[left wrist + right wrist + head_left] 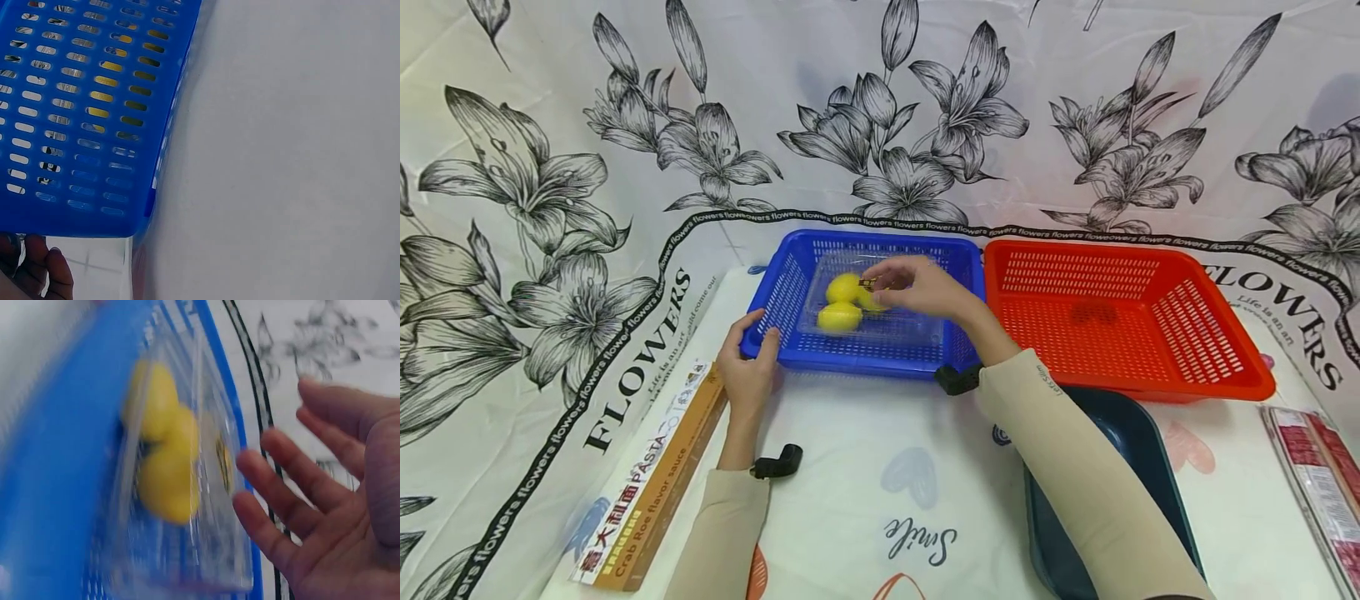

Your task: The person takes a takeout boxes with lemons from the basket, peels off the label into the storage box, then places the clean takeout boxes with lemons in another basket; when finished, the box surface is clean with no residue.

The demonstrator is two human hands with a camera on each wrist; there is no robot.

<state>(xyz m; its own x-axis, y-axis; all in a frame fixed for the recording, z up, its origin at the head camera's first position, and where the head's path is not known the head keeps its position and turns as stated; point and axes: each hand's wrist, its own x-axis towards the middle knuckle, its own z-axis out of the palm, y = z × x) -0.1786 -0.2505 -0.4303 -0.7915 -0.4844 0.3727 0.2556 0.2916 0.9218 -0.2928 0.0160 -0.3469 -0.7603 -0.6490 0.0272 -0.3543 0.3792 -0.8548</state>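
A blue plastic basket [880, 367] stands near the back, its left front corner gripped at the rim by my left hand [748, 371]. Within it lies a clear plastic box [910, 327] with three yellow lemons [840, 317] showing through. Over the box hovers my right hand [917, 285], fingers spread and holding nothing in the right wrist view. That view is blurred, but it shows the fingertips apart from the box wall. In the left wrist view, the curled fingers [57, 275] lie at the basket's edge, and the lemons show yellow through its slots.
A red basket [1105, 333] adjoins the blue one on the right. The right forearm passes over a dark teal tray [1120, 425]. A long pasta box [651, 483] lies at left, and a red-and-white packet [1318, 483] at the right edge. Flowered cloth rises behind.
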